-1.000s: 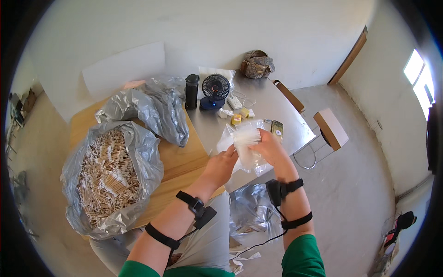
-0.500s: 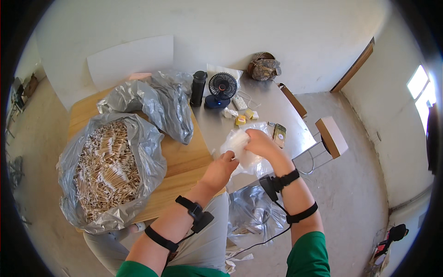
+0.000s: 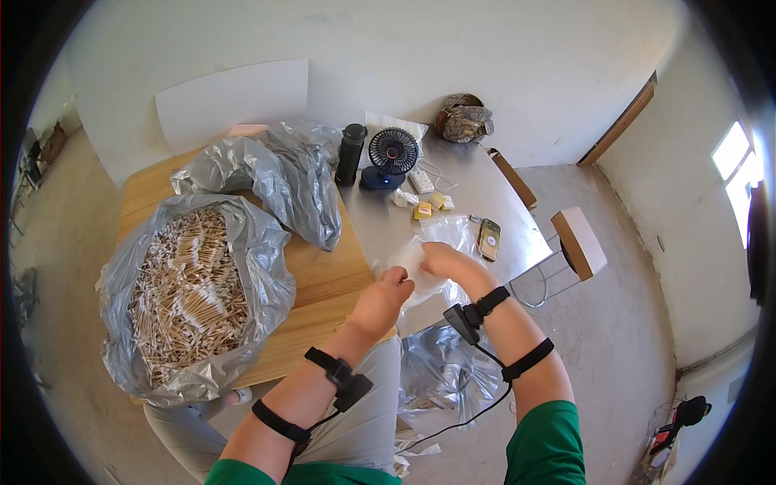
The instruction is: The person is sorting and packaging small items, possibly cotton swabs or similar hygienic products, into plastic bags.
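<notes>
A stack of thin clear plastic bags lies at the front edge of the metal table. My left hand is closed at its near left side, fingertips pinching the plastic. Over its right part, my right hand is curled with the fingers pressed on the bags. How many layers each hand grips is hidden. To the left, a big grey plastic sack stands rolled open, full of cotton swabs with wooden sticks and white tips.
Behind the open sack lies another crumpled grey sack. A black bottle, a small fan, a power strip, small yellow boxes and a phone stand or lie beyond my hands. Below the table edge hangs a clear bag.
My right hand has moved slightly down and left, and the bunched plastic between my hands has flattened. My left hand stays nearly in place, with its fingers drawn closer together.
</notes>
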The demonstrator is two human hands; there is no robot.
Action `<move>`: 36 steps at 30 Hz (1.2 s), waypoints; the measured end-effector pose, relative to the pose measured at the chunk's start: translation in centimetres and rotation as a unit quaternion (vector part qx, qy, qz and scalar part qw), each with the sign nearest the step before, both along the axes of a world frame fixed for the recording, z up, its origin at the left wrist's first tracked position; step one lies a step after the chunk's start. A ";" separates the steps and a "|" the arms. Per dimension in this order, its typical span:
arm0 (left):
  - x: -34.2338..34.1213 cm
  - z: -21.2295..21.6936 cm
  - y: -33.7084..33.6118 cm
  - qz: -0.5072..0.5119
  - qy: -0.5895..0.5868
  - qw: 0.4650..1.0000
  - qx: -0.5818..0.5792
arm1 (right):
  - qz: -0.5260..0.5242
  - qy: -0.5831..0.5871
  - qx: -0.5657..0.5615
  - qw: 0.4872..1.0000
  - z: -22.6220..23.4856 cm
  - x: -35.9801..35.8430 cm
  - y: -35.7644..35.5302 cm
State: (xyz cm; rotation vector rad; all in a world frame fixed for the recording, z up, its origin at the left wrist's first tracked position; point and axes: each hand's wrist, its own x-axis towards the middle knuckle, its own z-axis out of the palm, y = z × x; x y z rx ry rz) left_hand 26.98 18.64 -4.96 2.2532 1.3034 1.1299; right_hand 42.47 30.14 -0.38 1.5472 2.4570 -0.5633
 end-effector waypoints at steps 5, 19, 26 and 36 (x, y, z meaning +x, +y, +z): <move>0.2 0.6 -0.4 0.000 0.020 0.999 -0.027 | -0.029 0.045 -0.039 0.998 -0.1 -0.7 0.2; 0.1 0.2 -0.5 0.001 -0.027 1.000 -0.003 | -0.036 -0.052 0.141 0.988 0.4 -1.1 -2.4; 0.5 0.7 -0.4 0.005 -0.002 1.000 0.007 | 0.138 -0.025 0.146 0.979 0.5 0.8 -3.9; 0.8 0.8 -1.0 0.001 0.009 1.000 -0.013 | 0.059 0.006 0.077 0.995 0.2 0.3 -4.2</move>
